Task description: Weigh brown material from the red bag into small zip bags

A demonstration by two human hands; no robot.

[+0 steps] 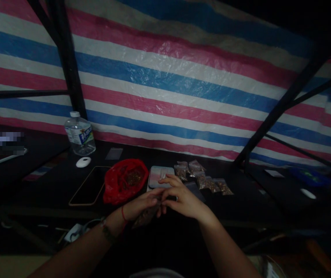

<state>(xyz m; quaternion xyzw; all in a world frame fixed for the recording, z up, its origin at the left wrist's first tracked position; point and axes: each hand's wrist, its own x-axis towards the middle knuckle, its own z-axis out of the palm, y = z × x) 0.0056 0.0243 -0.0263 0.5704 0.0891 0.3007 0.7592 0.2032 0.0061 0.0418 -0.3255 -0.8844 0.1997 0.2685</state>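
Water bottle: the clear plastic water bottle with white cap [80, 135] stands upright at the far left of the dark worktop [52, 181], well apart from your work; leave it there.
Mouse: a white oval mouse [83, 162] lies just in front of the bottle.
Red bag: the crumpled red plastic bag of brown loose material [125, 180] sits open, just left of your hands; keep its mouth facing you.
Left hand: your left hand [141, 206] is closed in a pinch on the small clear plastic pouch [146, 217], which hangs below it, over the near edge of the worktop.
Right hand: your right hand [183, 199] presses its fingertips against the pouch top, fingers curled; whether it grips firmly cannot be told.
Advice: in my judgement, run the pinch evenly along the pouch mouth and hold it level.
Scale: the small flat pale digital scale [161, 175] lies just behind your hands.
Filled pouches: the cluster of small clear filled pouches [203, 177] lies right of the scale.
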